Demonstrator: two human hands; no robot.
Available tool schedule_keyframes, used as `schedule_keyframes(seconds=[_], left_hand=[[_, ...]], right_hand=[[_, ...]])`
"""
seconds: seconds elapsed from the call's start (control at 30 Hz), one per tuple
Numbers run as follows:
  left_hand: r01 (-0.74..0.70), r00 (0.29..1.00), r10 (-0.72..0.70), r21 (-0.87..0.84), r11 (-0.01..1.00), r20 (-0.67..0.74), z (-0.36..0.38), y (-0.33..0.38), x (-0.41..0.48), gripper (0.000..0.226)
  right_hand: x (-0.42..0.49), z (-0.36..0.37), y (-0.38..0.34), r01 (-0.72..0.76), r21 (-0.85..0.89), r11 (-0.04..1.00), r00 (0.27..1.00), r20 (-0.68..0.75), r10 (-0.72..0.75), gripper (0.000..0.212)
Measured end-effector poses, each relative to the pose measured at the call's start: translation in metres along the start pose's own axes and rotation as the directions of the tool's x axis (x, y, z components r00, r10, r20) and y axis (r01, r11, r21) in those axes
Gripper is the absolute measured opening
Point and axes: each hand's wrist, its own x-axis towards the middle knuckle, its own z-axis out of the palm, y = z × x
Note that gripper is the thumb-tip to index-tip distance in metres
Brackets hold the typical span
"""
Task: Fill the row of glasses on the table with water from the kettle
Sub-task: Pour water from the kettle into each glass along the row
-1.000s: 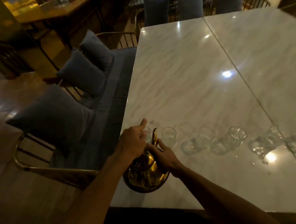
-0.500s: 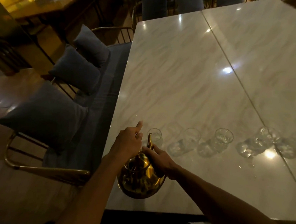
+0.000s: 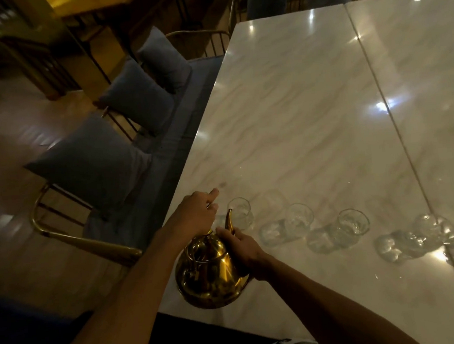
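A shiny gold kettle [image 3: 208, 274] hangs tilted over the near left part of the marble table [image 3: 296, 114]. My left hand [image 3: 196, 213] grips it from above at the handle, forefinger stretched out. My right hand [image 3: 241, 248] holds the kettle's side at the base of the spout. The spout tip points up beside the leftmost clear glass [image 3: 240, 212]. Several more clear glasses run in a row to the right, among them one at the middle [image 3: 298, 220], another [image 3: 352, 224] and a far one [image 3: 434, 229]. I see no water stream.
A bench with a gold metal frame [image 3: 86, 241] and grey-blue cushions [image 3: 92, 164] lines the table's left edge. A seam [image 3: 393, 124] splits the tabletop lengthwise. A wooden table [image 3: 98, 4] stands at the back left. Bright light reflections dot the marble.
The view has shifted left and tipped down, so the glasses sit further right in frame. Both hands keep their hold on the kettle; its spout stays at the leftmost glass.
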Motion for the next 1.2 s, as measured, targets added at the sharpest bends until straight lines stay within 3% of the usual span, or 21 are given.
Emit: schedule_keyframes(seconds=[0.33,0.5,0.67,0.8,0.97,1.2], left_hand=[[0.009,1.0,-0.01,0.028,1.0,0.025,0.002,0.009,0.011,0.045],[0.009,0.999,-0.011,0.04,0.999,0.053,0.007,0.009,0.014,0.047],[0.008,0.998,-0.01,0.04,0.999,0.057,0.009,0.01,0.01,0.047],[0.014,0.998,-0.016,0.035,0.999,0.055,0.009,0.009,0.006,0.047],[0.018,0.999,-0.02,0.039,0.999,0.048,0.008,0.011,0.003,0.047],[0.029,0.998,-0.032,0.05,0.998,0.048,0.005,0.013,0.0,0.046]], right_hand=[[0.003,-0.01,-0.001,-0.005,0.027,1.0,1.0,0.011,0.005,0.037],[0.005,-0.012,0.002,-0.026,0.021,0.999,0.999,0.024,0.026,0.055],[0.002,-0.013,0.002,-0.051,0.002,0.999,0.997,0.056,0.051,0.032],[0.002,-0.012,0.006,-0.056,-0.005,0.998,0.997,0.058,0.056,0.032],[0.005,-0.01,0.009,-0.079,0.004,0.997,0.995,0.061,0.078,0.062],[0.007,-0.008,0.01,-0.095,0.002,0.995,0.992,0.078,0.094,0.068]])
